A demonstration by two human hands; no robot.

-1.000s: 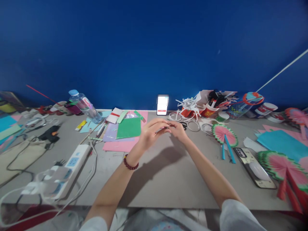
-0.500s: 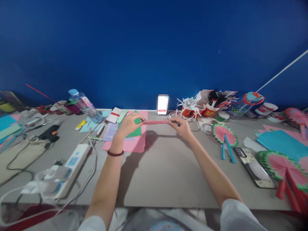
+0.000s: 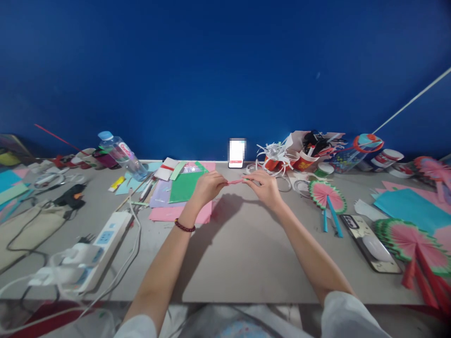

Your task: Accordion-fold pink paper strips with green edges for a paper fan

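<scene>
A narrow pink paper strip [image 3: 235, 181], looking folded, stretches level between my two hands above the table. My left hand [image 3: 210, 185], with a dark red bead bracelet on its wrist, is closed on the strip's left end. The right end is pinched between the fingers of my right hand [image 3: 261, 185]. Left of my left hand lie a green sheet [image 3: 182, 188] and pink paper [image 3: 165, 214]. Behind the strip a lit phone [image 3: 237, 154] leans upright against the blue wall.
On the left are a power strip [image 3: 109, 237] with cables, a bottle [image 3: 123, 155] and a glue gun [image 3: 72, 196]. Pink-and-green paper fans [image 3: 327, 195], a phone with a mouse on it [image 3: 377, 249] and cups of paper strips [image 3: 306, 160] stand or lie on the right.
My left hand has moved right, closer to my right hand, so less of the pink strip shows between them. More of the green sheet is uncovered.
</scene>
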